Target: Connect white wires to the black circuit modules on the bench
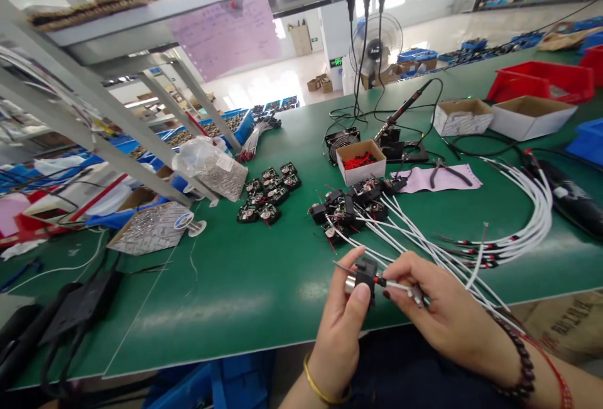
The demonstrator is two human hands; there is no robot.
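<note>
My left hand (340, 328) pinches the housing (365, 270), likely steadying it beside my right hand (447, 318), fingertips closed on white cable (397, 286).

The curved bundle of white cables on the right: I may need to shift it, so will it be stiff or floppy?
The cables are probably flexible yet slightly springy, since they lie in a smooth curve. They may splay or sag if lifted at one spot, being thin and long.
</note>
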